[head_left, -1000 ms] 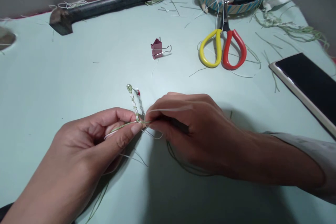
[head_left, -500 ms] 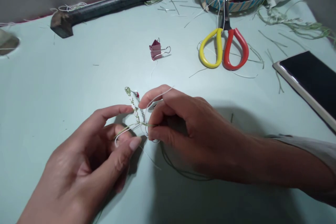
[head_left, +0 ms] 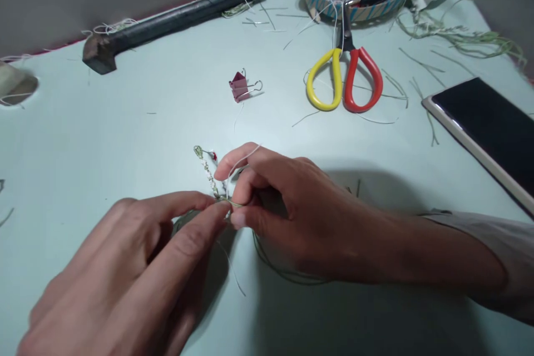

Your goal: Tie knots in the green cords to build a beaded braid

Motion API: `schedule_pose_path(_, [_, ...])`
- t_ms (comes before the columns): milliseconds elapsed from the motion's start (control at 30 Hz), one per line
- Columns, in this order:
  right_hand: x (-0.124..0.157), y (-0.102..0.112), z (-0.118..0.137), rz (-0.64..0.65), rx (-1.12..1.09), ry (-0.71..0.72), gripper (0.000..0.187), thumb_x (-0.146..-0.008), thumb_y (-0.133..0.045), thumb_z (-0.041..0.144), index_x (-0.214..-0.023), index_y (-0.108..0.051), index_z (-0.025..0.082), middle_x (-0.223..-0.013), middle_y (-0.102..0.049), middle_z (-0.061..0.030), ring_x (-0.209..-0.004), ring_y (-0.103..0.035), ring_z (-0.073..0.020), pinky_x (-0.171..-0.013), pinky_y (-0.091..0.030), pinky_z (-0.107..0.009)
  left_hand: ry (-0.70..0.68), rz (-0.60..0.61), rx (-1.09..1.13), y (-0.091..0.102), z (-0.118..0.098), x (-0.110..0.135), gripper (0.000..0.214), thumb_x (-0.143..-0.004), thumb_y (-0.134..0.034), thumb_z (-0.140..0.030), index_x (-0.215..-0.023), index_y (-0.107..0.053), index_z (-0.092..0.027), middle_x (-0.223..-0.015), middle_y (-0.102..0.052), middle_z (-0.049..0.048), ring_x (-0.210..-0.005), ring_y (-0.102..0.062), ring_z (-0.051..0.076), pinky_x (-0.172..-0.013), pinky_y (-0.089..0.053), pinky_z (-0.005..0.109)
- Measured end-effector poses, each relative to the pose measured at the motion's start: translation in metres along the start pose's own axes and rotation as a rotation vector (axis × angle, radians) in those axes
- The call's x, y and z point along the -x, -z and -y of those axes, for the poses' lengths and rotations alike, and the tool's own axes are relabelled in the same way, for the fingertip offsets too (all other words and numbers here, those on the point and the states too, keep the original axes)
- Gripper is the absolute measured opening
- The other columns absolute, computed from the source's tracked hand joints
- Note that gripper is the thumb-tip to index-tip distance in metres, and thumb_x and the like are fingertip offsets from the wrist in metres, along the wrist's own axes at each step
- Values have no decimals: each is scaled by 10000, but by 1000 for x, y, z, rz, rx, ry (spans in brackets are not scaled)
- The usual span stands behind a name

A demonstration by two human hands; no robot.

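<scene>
the person's left hand brought thumb and forefinger together at the lower end of a knotted strand in green and white, its grip pinching there. the strand rose away from the fingertips above the worktop, leaning to the left, with a small loop at its top and a red bit beside that loop. the right hand was close against the left, its grip pinching green cord between the thumb and a bent finger, while its forefinger curved out above. a white thread arched up past that forefinger, and longer green cords looped below the right hand.

farther back lay a dark red binder clip, scissors with one yellow and one red handle, and a hammer. the scissors' tips reached a round basket, and a phone rested at the right.
</scene>
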State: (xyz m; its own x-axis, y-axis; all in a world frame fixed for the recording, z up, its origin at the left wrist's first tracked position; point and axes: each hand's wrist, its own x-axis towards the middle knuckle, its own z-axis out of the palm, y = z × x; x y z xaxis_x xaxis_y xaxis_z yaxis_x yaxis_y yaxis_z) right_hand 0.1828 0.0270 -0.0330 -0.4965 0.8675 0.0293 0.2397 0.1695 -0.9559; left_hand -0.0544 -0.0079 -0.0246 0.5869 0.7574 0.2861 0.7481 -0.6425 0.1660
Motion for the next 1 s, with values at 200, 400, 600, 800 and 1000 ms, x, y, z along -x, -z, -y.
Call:
schedule_pose_path(200, [0, -3, 0, -12, 0, 3, 116, -872, -519, 97, -869, -515, 214, -1179, -690, 14, -736, -597, -42, -680, -452, -223, 52, -26, 122, -4, -22, -8, 478, -928, -500, -92, -1321, -628, -332, -1127, -664, 66, -851, -626, 226, -660, -468, 385])
schedule_pose_path(400, [1, -3, 1, 2, 7, 34, 161, -885, -498, 70, -837, -496, 223, -874, -694, 66, -723, -597, -59, -718, -450, -231, 21, -77, 88, -4, -26, -12, 203, -948, -572, -93, -1051, -664, -242, -1080, -631, 61, -831, -619, 160, -621, -476, 340])
schedule_pose_path(600, [12, 1, 1, -126, 254, 187, 310, -919, -581, 133, -1221, -511, 138, -1023, -706, -9, -878, -624, -126, -842, -488, -290, 110, -141, 155, -12, -18, -8, 133, -863, -698, -267, -982, -731, -315, -1047, -726, 57, -897, -703, 257, -654, -577, 381])
schedule_pose_path(800, [29, 0, 1, -40, 688, 237, 313, -935, -682, 284, -1182, -586, 118, -1054, -705, -51, -944, -606, -239, -881, -444, -413, 112, -172, 248, -20, -22, -2, 232, -792, -752, -371, -1020, -762, -331, -982, -751, 66, -903, -716, 293, -662, -620, 385])
schedule_pose_path(1000, [26, -3, -1, 5, 820, 326, 152, -875, -605, 41, -908, -602, 190, -850, -602, -13, -779, -473, -207, -783, -357, -372, 116, -129, 257, -14, -7, 14, 178, -813, -728, -264, -977, -767, -322, -935, -754, 44, -728, -685, 223, -521, -547, 311])
